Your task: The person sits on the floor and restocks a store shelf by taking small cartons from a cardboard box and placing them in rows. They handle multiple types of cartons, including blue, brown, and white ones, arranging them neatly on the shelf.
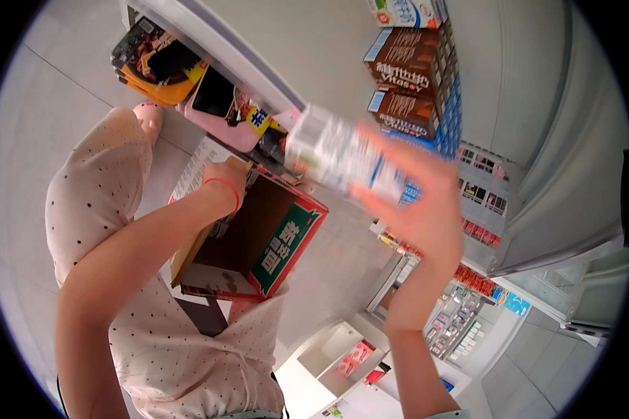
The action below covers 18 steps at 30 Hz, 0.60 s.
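Note:
My right hand (424, 194) grips a white milk-type carton pack (340, 152) with blue and green print, blurred, held up beside the shelf. My left hand (225, 183), with a red string bracelet at the wrist, is at the upper left edge of an open cardboard box (288, 246). Its fingers are partly hidden, so whether they hold something cannot be told. The box is red and green outside and rests by my lap; a few small items show at its left inner side. Brown drink packs (406, 63) are stacked on the shelf, above blue-and-white ones.
A shelf edge (241, 52) runs diagonally at the top. Beside it lie yellow-and-black food packages (152, 57), a black smartphone (214, 94) and a pink item (225, 128). A white drawer unit (320, 351) and stocked display shelves (451, 319) stand lower right.

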Tool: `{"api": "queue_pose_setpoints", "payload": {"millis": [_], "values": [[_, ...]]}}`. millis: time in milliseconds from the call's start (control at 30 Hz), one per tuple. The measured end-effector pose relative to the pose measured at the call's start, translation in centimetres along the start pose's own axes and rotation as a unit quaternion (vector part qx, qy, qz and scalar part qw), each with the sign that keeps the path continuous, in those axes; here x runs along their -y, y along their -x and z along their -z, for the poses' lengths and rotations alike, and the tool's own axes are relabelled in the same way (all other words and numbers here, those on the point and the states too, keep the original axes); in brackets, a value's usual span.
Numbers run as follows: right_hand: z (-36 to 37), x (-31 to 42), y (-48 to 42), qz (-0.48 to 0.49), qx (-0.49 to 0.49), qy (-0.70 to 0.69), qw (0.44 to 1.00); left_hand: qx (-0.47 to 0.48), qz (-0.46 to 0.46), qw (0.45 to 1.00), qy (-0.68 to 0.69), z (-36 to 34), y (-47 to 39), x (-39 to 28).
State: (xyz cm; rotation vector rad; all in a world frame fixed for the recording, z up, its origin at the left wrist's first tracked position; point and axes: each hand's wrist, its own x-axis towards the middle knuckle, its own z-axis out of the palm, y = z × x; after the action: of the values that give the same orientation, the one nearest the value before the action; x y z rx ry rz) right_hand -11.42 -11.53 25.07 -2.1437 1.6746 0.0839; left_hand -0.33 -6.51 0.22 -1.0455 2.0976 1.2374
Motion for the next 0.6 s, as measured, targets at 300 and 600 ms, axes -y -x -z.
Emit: {"api": "queue_pose_setpoints", "payload": {"millis": [300, 600], "values": [[3.3, -5.1, -13.7, 0.025, -0.09, 0.176, 0.98, 0.054, -0.007, 0.998, -0.026, 1.0, 0.3, -0.5], [0.8, -7.3, -14.5, 0.062, -0.208, 0.119, 0.969, 0.065, -0.012, 0.998, -0.019, 0.1, -0.5, -0.1]]}}
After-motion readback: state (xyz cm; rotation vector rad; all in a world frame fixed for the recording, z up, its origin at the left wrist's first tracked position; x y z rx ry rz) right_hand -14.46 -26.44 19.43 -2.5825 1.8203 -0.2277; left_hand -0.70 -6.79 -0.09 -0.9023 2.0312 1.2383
